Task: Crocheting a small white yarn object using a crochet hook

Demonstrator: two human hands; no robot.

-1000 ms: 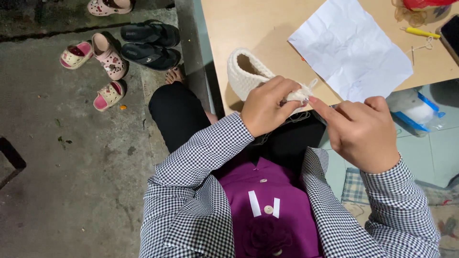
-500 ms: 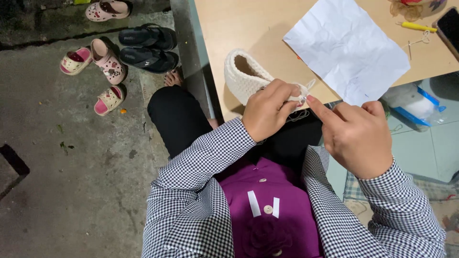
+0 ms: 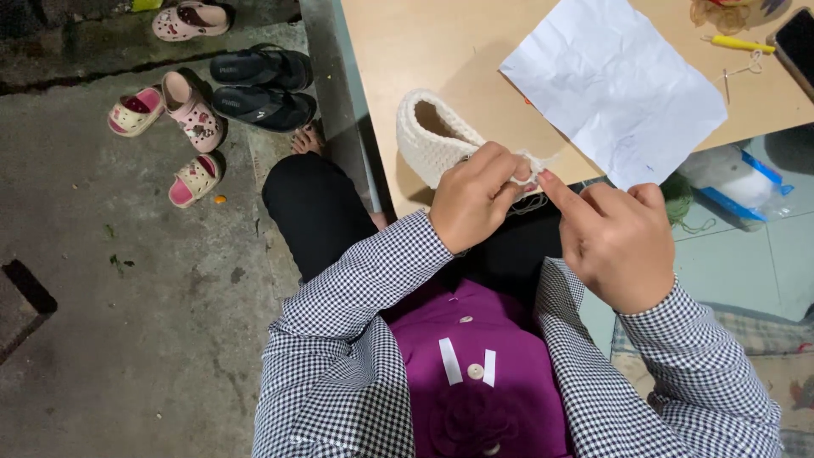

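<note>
A cream crocheted piece (image 3: 432, 136), shaped like a small open pouch, rests on the near edge of the wooden table (image 3: 424, 42). My left hand (image 3: 476, 197) is shut on the right end of that piece. My right hand (image 3: 619, 242) is beside it, index finger stretched out and touching the yarn at the same spot. What the right fingers pinch is hidden behind the hand. Both arms wear black-and-white checked sleeves.
A creased white paper sheet (image 3: 615, 85) lies on the table behind my hands. A yellow tool (image 3: 742, 42) and a dark phone (image 3: 797, 42) sit at the far right. Black sandals (image 3: 263, 89) and small pink shoes (image 3: 191, 114) stand on the concrete floor to the left.
The view has shifted slightly. My hands stay together on the crocheted piece with only small finger movements.
</note>
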